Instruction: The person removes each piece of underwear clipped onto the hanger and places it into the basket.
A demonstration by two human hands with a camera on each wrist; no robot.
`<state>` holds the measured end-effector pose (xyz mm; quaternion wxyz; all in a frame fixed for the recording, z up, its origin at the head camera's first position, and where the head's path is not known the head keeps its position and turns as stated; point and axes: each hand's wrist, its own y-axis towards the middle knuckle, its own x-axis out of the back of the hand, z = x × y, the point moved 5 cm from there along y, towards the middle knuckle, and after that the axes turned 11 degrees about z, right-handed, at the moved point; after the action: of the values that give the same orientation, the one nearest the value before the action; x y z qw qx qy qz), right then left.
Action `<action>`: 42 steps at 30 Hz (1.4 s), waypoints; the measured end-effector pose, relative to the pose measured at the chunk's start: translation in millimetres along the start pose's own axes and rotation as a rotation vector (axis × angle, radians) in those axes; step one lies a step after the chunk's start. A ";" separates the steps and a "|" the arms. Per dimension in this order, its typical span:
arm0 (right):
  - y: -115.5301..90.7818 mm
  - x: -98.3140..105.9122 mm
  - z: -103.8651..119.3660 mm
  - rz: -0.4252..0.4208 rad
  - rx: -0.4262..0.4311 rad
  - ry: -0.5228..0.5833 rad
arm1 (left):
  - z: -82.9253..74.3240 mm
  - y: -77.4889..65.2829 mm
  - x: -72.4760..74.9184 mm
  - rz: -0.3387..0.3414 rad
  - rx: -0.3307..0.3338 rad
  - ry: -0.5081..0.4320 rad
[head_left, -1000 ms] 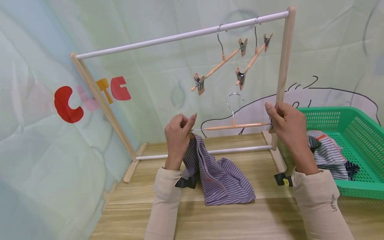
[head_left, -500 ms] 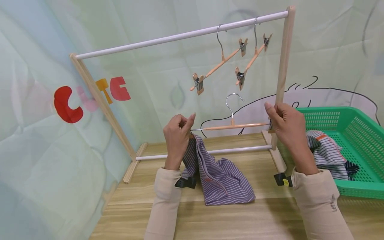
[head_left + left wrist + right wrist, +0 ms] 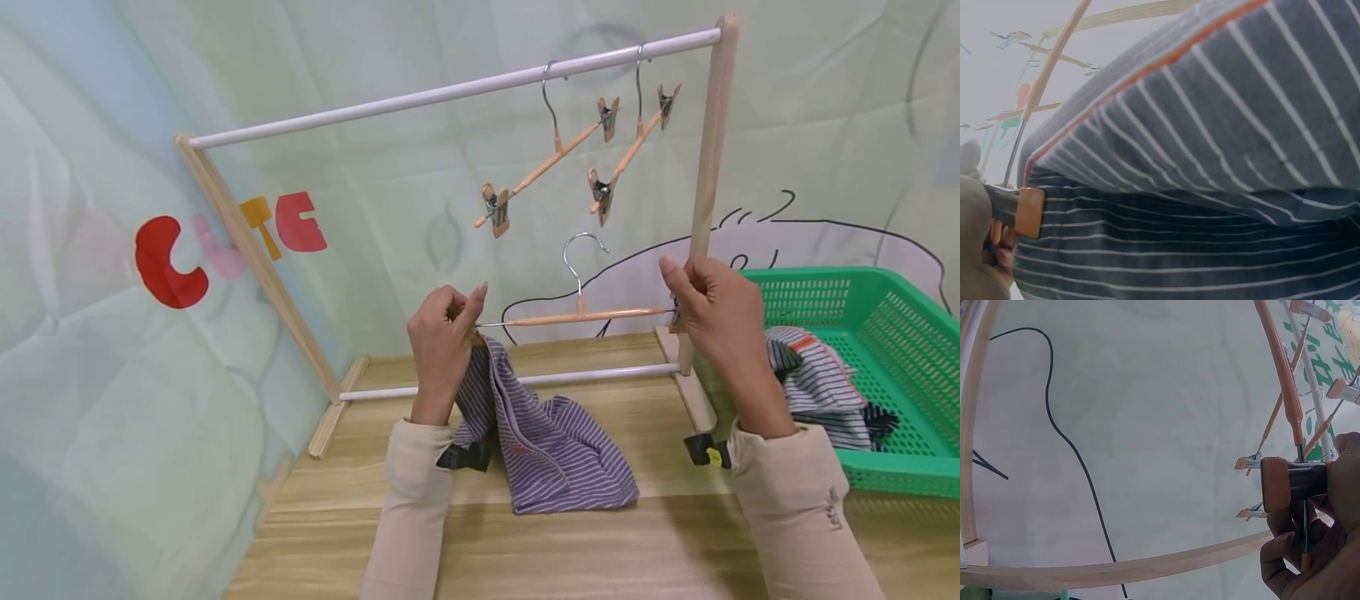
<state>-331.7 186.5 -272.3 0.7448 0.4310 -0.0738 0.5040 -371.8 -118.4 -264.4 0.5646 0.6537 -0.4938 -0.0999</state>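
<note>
Between my hands a clip hanger point(image 3: 579, 315) is held level, its metal hook pointing up. My left hand point(image 3: 442, 342) grips the clip at its left end; in the left wrist view that clip point(image 3: 1029, 212) sits on the waistband edge of a purple-grey striped garment point(image 3: 558, 454). The garment hangs from this end, and its lower part lies on the table. At the other end my right hand point(image 3: 720, 329) pinches the right clip point(image 3: 1276, 484), which has no cloth in it. The fingers of both hands are curled, thumbs upward.
A wooden rack point(image 3: 712, 150) with a white top rail point(image 3: 450, 92) stands behind. Two more clip hangers point(image 3: 540, 171) hang near its right end. To the right, a green basket point(image 3: 900, 475) contains another striped garment point(image 3: 817, 387). A low white bar point(image 3: 600, 374) joins the rack's feet.
Both hands and the hanger have shifted very slightly left. The grip on each clip and the garment's place look the same.
</note>
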 end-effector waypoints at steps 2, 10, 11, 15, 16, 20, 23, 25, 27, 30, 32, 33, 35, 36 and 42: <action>-0.3 -0.1 0.2 -0.007 0.000 0.003 | -0.5 -0.4 0.5 -0.006 -0.006 0.000; -1.4 0.7 2.8 -0.015 0.008 0.012 | -1.9 -1.0 3.5 -0.031 -0.016 -0.001; -1.6 1.0 3.4 -0.015 0.007 0.013 | -2.3 -0.9 3.9 -0.036 -0.019 -0.002; -2.2 2.4 5.5 -0.020 0.003 0.014 | -3.5 -0.2 5.2 -0.053 -0.029 -0.008; -2.3 2.6 5.9 -0.020 0.001 0.014 | -3.4 -0.2 5.2 -0.055 -0.030 -0.009; -3.0 3.4 7.2 -0.022 -0.002 0.017 | -3.9 -0.6 6.1 -0.064 -0.031 -0.005; -3.8 4.0 8.1 -0.027 0.003 0.022 | -3.8 -0.9 6.6 -0.070 -0.027 -0.011; -4.2 4.7 8.7 -0.033 0.007 0.026 | -3.4 -0.9 6.6 -0.067 -0.020 -0.024; -4.7 5.2 9.3 -0.038 0.010 0.025 | -2.7 -0.8 6.3 -0.059 -0.017 -0.036; -5.4 5.6 10.2 -0.043 0.012 0.023 | -2.8 -0.6 6.8 -0.051 -0.015 -0.043; -6.0 6.0 11.0 -0.048 0.016 0.021 | -3.4 -0.4 7.7 -0.057 -0.019 -0.037; -6.1 6.3 11.4 -0.051 0.018 0.022 | -4.1 -0.2 8.5 -0.062 -0.021 -0.035; -6.0 7.3 12.5 -0.060 0.028 0.023 | -5.6 0.2 10.3 -0.074 -0.024 -0.036; -6.0 7.8 13.1 -0.064 0.032 0.024 | -6.1 0.3 11.0 -0.079 -0.025 -0.039; -5.5 8.6 16.0 -0.056 0.031 0.023 | -6.9 0.5 14.4 -0.112 -0.015 -0.051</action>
<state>-317.9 180.3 -260.9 0.7526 0.4389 -0.0454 0.4888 -360.3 -124.9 -255.5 0.5503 0.6735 -0.4697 -0.1517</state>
